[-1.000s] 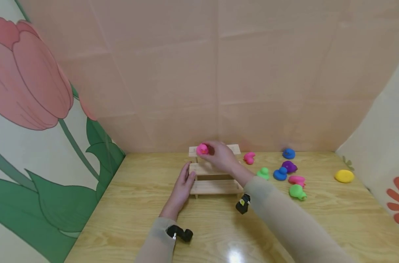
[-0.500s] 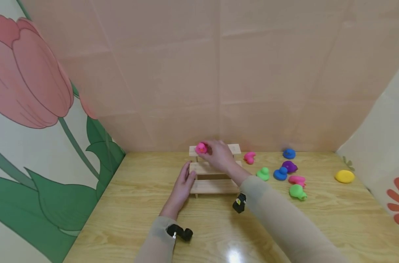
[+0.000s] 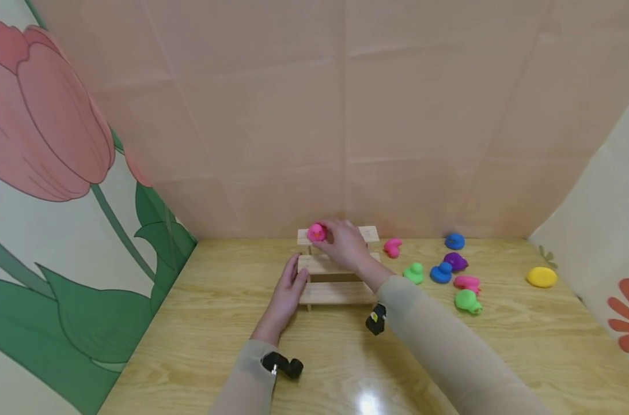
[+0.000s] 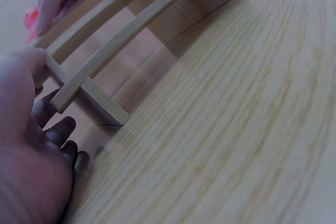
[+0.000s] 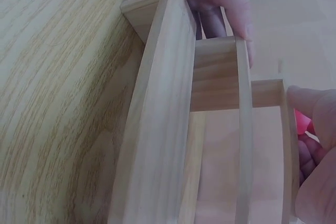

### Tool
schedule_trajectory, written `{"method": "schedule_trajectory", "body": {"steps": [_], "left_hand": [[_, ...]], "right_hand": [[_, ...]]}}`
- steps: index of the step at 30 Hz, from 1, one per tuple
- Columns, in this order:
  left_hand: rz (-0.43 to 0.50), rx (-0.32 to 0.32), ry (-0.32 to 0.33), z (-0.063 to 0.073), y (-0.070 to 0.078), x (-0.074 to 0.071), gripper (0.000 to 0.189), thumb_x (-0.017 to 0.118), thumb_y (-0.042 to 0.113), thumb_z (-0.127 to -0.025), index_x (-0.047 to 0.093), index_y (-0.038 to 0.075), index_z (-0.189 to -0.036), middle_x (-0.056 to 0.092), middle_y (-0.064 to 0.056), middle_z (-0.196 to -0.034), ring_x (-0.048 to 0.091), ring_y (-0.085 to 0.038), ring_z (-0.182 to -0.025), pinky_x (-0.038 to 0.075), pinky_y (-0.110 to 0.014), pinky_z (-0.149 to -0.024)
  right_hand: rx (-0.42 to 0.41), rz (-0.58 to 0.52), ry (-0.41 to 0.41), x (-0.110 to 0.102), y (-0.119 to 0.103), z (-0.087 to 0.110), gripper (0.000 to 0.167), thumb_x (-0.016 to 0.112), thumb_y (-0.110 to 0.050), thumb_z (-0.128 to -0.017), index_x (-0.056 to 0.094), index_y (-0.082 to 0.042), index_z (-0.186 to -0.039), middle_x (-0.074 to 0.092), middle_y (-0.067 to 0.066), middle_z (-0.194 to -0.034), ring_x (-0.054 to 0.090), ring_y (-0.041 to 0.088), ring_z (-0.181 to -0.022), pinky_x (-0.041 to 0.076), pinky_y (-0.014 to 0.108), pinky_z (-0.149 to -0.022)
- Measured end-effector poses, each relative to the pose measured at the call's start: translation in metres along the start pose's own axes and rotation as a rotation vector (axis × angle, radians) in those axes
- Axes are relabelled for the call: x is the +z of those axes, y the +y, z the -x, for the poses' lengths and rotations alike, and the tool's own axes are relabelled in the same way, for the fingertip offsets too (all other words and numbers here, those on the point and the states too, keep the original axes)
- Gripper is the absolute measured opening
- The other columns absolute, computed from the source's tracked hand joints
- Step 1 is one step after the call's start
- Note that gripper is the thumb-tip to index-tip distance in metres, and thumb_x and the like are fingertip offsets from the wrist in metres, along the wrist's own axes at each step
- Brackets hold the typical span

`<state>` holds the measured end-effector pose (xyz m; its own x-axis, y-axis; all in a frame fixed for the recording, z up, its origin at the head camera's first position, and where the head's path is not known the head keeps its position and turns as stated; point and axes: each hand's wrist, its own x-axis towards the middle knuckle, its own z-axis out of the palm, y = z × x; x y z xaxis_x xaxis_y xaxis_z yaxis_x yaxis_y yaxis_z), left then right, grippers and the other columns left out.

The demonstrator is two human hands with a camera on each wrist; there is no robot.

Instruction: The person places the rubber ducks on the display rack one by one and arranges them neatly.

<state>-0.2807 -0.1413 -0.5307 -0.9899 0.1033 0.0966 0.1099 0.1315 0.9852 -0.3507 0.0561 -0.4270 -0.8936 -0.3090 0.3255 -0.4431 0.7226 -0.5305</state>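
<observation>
Head: three pink ducks (image 3: 316,233)

Right hand (image 3: 344,246) pinches; left hand (image 3: 287,289) grips, its half-hidden fingers (image 4: 62,128) seemingly curled.

Your right hand (image 3: 345,245) now sits slightly farther left than a second ago; the pink duck (image 3: 316,232) in its grip is closer to the left end of the top board (image 3: 368,234) and faces you more squarely; your right sleeve (image 3: 435,335) lies farther left too.
</observation>
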Motion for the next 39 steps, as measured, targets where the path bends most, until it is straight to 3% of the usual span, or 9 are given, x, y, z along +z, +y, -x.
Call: {"method": "schedule_trajectory", "body": {"steps": [6,12,17,30,39], "left_hand": [[0.011,0.003,-0.008,-0.001,-0.001,-0.001,0.071,0.055,0.054,-0.115,0.029,0.027,-0.176,0.023,-0.014,-0.181,0.024,-0.033,-0.166,0.025,-0.051,-0.134],[0.018,-0.001,-0.012,-0.001,-0.002,-0.001,0.071,0.055,0.055,-0.115,0.029,0.028,-0.176,0.027,-0.014,-0.180,0.027,-0.031,-0.165,0.025,-0.050,-0.134],[0.018,-0.003,-0.017,0.000,-0.003,0.000,0.070,0.054,0.054,-0.115,0.029,0.029,-0.176,0.027,-0.013,-0.180,0.026,-0.030,-0.165,0.024,-0.050,-0.134],[-0.009,-0.005,0.010,-0.001,-0.002,-0.001,0.071,0.055,0.055,-0.115,0.030,0.028,-0.176,0.026,-0.012,-0.180,0.025,-0.029,-0.166,0.023,-0.047,-0.134],[-0.006,-0.005,0.007,0.000,-0.002,0.000,0.074,0.055,0.055,-0.115,0.029,0.025,-0.176,0.025,-0.012,-0.181,0.024,-0.030,-0.166,0.023,-0.048,-0.134]], "right_hand": [[-0.002,-0.052,-0.014,-0.002,0.000,0.004,0.069,0.089,-0.030,-0.097,0.061,-0.009,-0.156,0.065,0.013,-0.150,0.060,0.036,-0.132,0.047,0.055,-0.115],[0.019,-0.177,-0.024,-0.012,0.002,0.017,0.075,0.088,-0.031,-0.099,0.053,-0.015,-0.163,0.058,0.014,-0.157,0.066,0.035,-0.134,0.054,0.056,-0.112],[0.021,-0.159,0.027,-0.026,0.013,0.034,0.072,0.087,-0.030,-0.100,0.055,-0.015,-0.162,0.057,0.017,-0.158,0.062,0.037,-0.136,0.055,0.059,-0.111],[0.038,-0.135,0.187,-0.067,0.055,0.070,0.064,0.084,-0.019,-0.102,0.056,0.003,-0.156,0.060,0.029,-0.149,0.056,0.049,-0.138,0.047,0.068,-0.114],[0.111,-0.164,0.207,-0.081,0.085,0.088,0.066,0.079,-0.023,-0.106,0.050,0.000,-0.161,0.054,0.027,-0.159,0.050,0.050,-0.145,0.042,0.071,-0.118]]}}
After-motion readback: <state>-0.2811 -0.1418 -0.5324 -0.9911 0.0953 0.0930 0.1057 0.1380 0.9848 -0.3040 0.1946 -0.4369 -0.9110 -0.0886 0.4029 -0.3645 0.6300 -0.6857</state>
